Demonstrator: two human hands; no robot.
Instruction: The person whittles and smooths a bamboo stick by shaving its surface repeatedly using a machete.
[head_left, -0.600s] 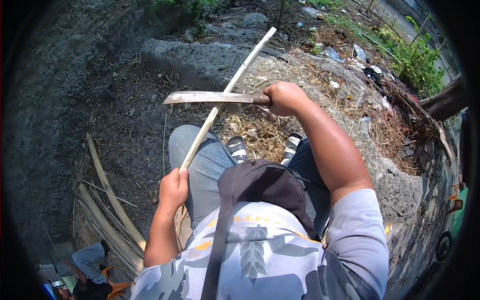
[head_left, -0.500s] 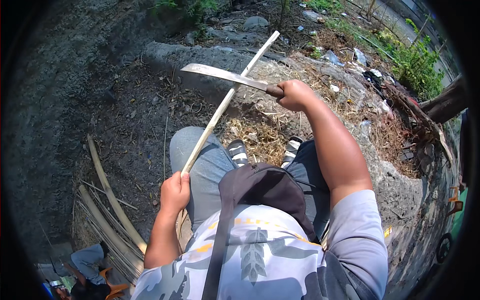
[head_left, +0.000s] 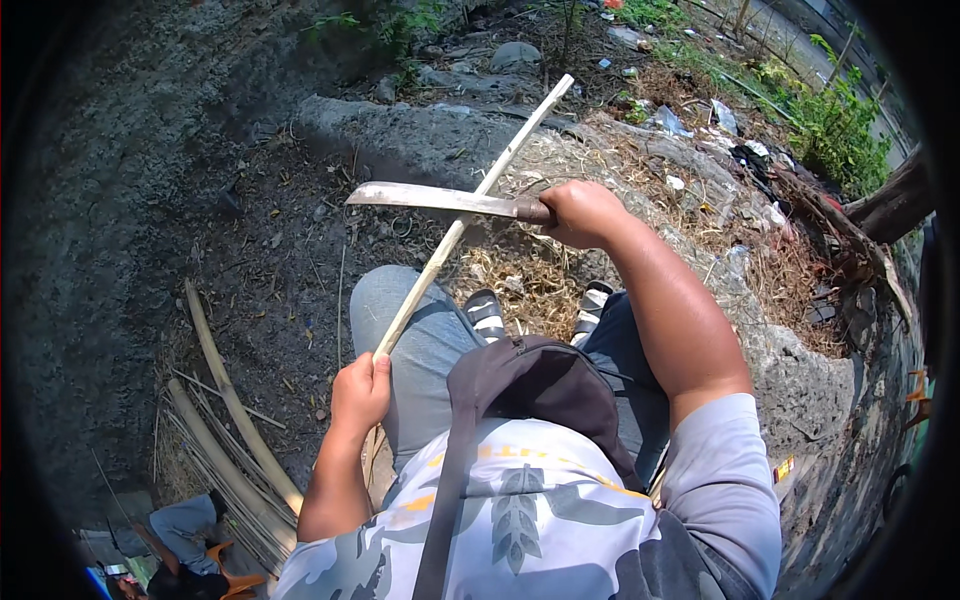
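Note:
My left hand [head_left: 362, 393] is closed round the near end of a long pale wooden stick [head_left: 431, 270], which slants up and away to the right above my left knee. In my right hand [head_left: 584, 214] is the brown handle of a machete [head_left: 432, 198]. Its broad, slightly curved blade points left and lies across the stick, a little beyond the stick's middle. Blade and stick appear to touch. Where the stick's lower end goes below my left fist is partly hidden.
Long peeled poles [head_left: 226, 385] and a bundle of thin sticks [head_left: 215, 450] lie to my left. Dry shavings [head_left: 520, 282] cover the ground between my sandalled feet. Another person [head_left: 180, 540] sits at the lower left. Litter and a tree trunk [head_left: 893, 205] are at the right.
The machete has slid along the stick toward me, and its blade has turned closer to level. My left hand still grips the stick's near end.

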